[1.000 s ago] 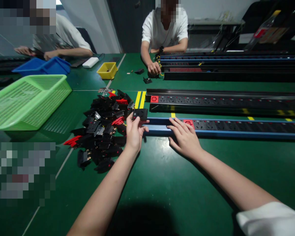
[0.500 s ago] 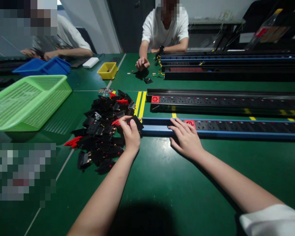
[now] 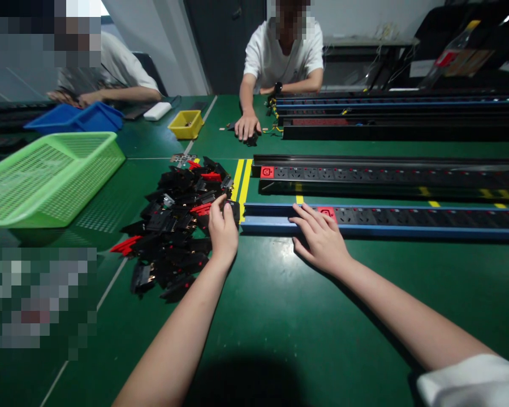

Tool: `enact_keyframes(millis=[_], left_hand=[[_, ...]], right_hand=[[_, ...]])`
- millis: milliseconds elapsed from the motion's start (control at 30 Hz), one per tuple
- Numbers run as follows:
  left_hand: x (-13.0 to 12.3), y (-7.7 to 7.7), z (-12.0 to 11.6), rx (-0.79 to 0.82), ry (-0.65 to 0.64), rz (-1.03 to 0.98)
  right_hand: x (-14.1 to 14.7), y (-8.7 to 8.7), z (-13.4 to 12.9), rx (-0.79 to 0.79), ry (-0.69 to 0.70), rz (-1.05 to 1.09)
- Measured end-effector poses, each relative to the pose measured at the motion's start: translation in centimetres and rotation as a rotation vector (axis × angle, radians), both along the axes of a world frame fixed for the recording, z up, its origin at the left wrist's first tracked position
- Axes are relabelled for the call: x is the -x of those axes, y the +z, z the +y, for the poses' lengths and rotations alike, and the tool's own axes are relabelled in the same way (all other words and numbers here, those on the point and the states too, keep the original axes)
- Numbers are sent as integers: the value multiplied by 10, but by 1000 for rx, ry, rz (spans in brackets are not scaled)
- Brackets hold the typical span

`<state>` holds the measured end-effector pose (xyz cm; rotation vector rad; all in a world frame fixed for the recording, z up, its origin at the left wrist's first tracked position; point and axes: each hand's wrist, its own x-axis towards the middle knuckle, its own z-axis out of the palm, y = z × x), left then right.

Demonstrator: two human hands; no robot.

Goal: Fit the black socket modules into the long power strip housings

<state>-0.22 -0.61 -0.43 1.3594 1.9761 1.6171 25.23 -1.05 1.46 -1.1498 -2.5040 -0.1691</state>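
Observation:
My left hand (image 3: pixel 224 229) is closed around a black socket module (image 3: pixel 234 208), partly hidden by my fingers, at the right side of a heap of black and red socket modules (image 3: pixel 169 220). The held piece is just off the left end of a blue metal rail (image 3: pixel 271 221). My right hand (image 3: pixel 320 240) lies with its fingers stretched out over that rail, by the red socket (image 3: pixel 327 214) that begins its row of black sockets (image 3: pixel 390 217). Left of the red socket, the rail's channel shows no sockets.
Behind the blue rail lies a black rail (image 3: pixel 390 185) with a red end socket. A green basket (image 3: pixel 63 186), a yellow box (image 3: pixel 186 124) and blue trays (image 3: pixel 74 118) stand left. Across the table, a co-worker's hand (image 3: pixel 248 125) covers small dark parts; a second person sits left.
My left hand has shifted slightly left with the socket module, which has turned in my fingers. My right hand stays put. The co-worker's hand opposite has come down onto the dark parts.

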Motion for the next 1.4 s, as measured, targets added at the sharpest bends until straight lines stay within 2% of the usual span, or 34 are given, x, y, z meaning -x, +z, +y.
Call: enact_keyframes(millis=[233, 667, 1000, 1133, 1400], left_hand=[[0, 4, 2, 76, 2, -29], [2, -3, 6, 46, -45, -110], [4, -6, 9, 68, -26, -157], [3, -6, 10, 54, -78, -191], [2, -6, 8, 28, -90, -149]], right_hand=[[0, 0, 0, -8, 3, 4], [1, 0, 0, -10, 6, 13], [0, 0, 0, -8, 11, 20], [0, 0, 0, -6, 11, 25], [0, 0, 0, -7, 2, 6]])
